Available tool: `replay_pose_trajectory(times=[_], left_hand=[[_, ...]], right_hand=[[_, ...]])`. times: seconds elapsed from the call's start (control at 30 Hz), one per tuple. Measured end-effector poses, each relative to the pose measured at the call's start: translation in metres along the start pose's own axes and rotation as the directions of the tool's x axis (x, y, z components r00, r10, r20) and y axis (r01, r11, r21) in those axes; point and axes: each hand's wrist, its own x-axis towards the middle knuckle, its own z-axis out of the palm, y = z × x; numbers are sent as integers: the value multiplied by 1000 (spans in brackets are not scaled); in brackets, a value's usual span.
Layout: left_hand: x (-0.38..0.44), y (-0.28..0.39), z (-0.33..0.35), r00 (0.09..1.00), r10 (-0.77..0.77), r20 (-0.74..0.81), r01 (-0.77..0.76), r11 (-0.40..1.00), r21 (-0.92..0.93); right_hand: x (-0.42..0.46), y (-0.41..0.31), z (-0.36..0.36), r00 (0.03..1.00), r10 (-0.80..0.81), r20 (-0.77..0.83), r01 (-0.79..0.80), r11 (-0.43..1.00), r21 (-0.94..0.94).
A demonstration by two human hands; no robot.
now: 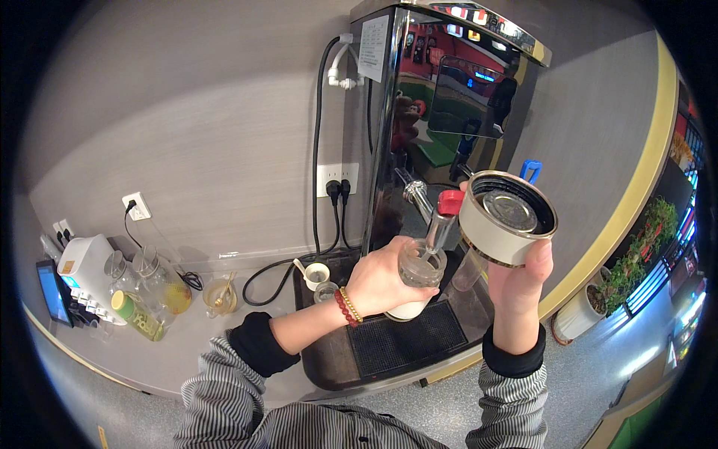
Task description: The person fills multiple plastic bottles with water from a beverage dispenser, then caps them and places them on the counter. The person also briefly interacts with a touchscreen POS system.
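My left hand (381, 280) is wrapped around a clear, wide-mouthed bottle with a pale lower part (422, 266), its open mouth directly under the metal spout (440, 227) of a water dispenser. A red tap piece (450, 202) sits at the top of that spout. In my right hand (519, 275) is a white round lid with a metal rim and black threaded inside (507, 224), raised right of the tap, its inner side facing up. Below the bottle lies a black drip grate (408, 339). Whether water is flowing cannot be told.
The glossy black dispenser (415, 101) stands at the wall. A small white cup (317, 275) with a spoon stands on the tray's left. Farther left are a glass cup (220, 296), glass bottles, a green-capped bottle (137, 316) and a white appliance (92, 272). Black cables run behind the tray.
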Motion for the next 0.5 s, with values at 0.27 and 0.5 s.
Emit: replay_pose_trajectory(times=[0.27, 0.5], left_hand=[[5, 3, -7, 1000, 30, -8, -30, 998, -47], [4, -3, -5, 999, 0, 32, 1, 1000, -26]], right_hand=[[0, 1, 0, 1000, 2, 22, -2, 1000, 11], [1, 4, -1, 1000, -26, 6, 26, 1000, 12]])
